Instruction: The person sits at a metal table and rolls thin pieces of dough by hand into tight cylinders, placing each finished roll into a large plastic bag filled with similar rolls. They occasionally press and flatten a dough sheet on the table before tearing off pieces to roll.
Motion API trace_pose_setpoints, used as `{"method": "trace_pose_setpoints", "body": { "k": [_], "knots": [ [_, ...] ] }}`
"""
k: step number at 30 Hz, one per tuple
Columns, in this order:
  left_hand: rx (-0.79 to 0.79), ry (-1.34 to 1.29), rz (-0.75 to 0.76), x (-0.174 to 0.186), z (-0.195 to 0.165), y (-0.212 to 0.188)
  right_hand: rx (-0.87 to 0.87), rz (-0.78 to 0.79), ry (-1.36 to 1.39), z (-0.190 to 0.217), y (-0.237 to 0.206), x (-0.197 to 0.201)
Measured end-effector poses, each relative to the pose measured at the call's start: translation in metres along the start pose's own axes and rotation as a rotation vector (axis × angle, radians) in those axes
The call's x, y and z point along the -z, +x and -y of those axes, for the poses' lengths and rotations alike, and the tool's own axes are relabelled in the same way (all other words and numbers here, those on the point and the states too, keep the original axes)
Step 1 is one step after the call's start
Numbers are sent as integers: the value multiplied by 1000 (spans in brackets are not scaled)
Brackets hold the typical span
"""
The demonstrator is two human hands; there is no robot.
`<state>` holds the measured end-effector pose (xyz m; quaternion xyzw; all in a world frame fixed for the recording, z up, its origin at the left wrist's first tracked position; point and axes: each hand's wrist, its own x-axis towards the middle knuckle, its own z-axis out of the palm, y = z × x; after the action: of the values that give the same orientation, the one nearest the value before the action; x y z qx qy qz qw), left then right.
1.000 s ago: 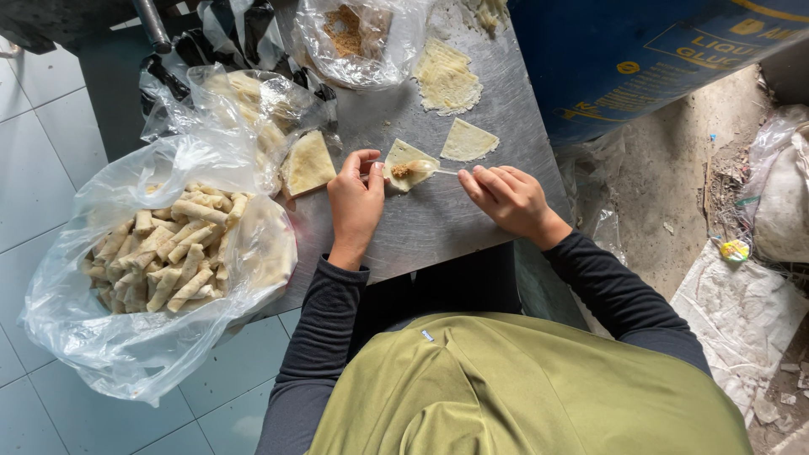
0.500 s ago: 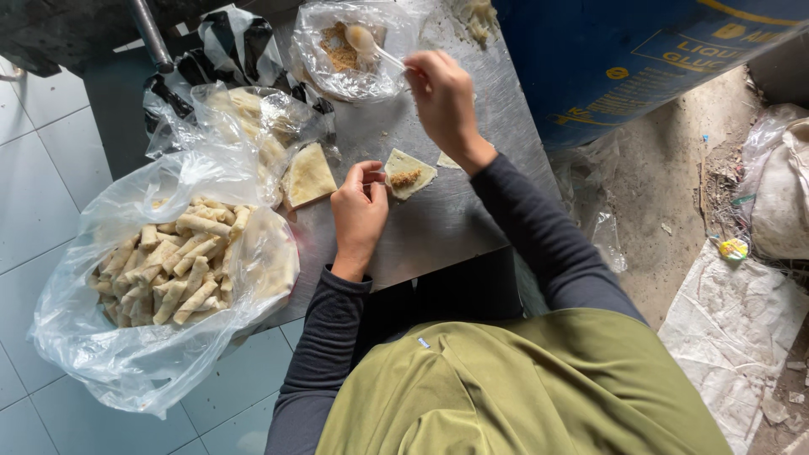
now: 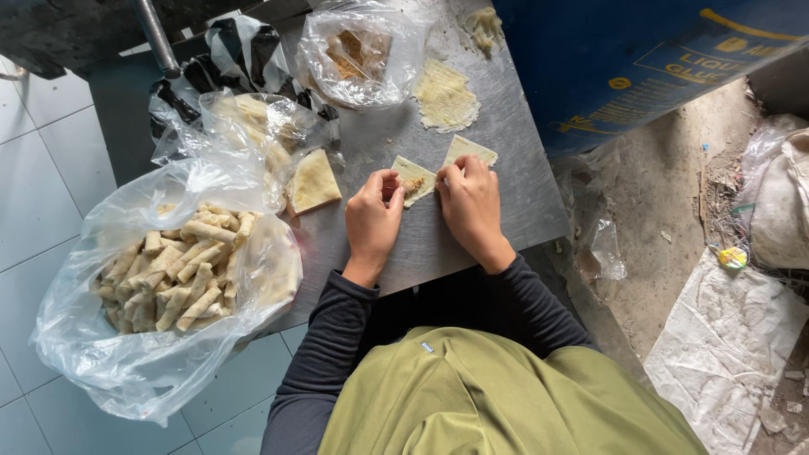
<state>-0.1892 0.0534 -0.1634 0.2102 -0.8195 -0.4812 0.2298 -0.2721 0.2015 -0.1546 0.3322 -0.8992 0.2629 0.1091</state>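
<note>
Left hand (image 3: 373, 215) and right hand (image 3: 470, 202) sat side by side, fingers pinching the pale square pastry wrapper with brown filling (image 3: 413, 179) | wrapper lay mid grey metal desk (image 3: 438, 248); second plain wrapper (image 3: 468, 150) just beyond; clear plastic bag of finished rolls (image 3: 181, 274) at near left

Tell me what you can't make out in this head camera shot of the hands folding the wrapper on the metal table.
- Fingertips of the left hand and right hand: curled onto the wrapper, so the grip is hidden.
- Filling in the wrapper: only a small brown patch shows.
- Contents of the top clear bag: blurred by glare and wrinkled plastic.
- Blue drum: cut off by the top edge.
</note>
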Motion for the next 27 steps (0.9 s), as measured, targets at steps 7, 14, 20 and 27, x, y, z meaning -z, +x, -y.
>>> {"method": "trace_pose_setpoints", "body": {
  "k": [7,14,20,27],
  "knots": [
    [-30,31,-23,-2,1,-2,-20,24,271,5,-5,-12],
    [-68,61,-38,-5,5,-3,58,-3,407,21,-12,-18],
    [-29,34,13,-1,7,-2,148,-6,320,25,-10,-15],
    [-131,28,260,19,11,5,204,76,312,16,-3,-6]
  ]
}}
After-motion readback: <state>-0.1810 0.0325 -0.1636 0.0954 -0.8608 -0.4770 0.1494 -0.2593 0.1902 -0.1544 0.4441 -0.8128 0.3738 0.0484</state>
